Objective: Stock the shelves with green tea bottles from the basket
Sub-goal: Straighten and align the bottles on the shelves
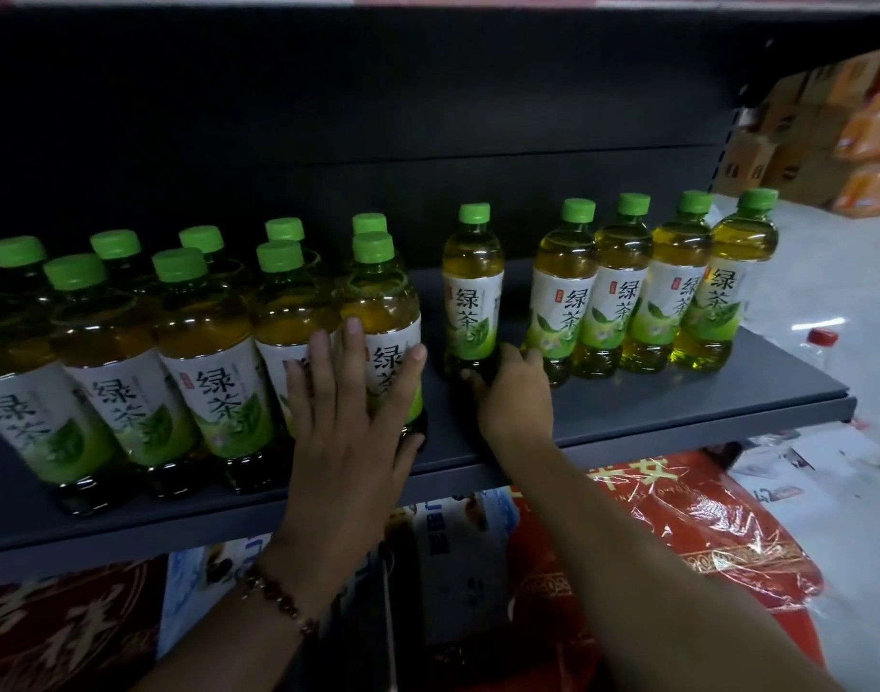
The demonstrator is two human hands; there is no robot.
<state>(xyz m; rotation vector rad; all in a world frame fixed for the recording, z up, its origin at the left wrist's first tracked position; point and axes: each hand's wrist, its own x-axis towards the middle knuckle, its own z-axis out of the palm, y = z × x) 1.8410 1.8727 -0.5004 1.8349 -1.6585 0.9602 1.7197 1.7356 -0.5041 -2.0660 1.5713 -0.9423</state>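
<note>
left hand [348, 417] flat against front bottle [383, 337] — right hand [515, 392] grips lone bottle [473, 297].

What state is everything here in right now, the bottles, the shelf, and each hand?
Left bottle group: upright, capped, packed in rows.
Front bottle: upright, capped, left hand's straight fingers pressing its label.
Lone bottle: upright, capped, gripped at its base.
Right row of four bottles: upright, capped, side by side.
Shelf: partly stocked, gap around the lone bottle.
Left hand: flat against the bottles.
Right hand: curled round the lone bottle's base.
</note>
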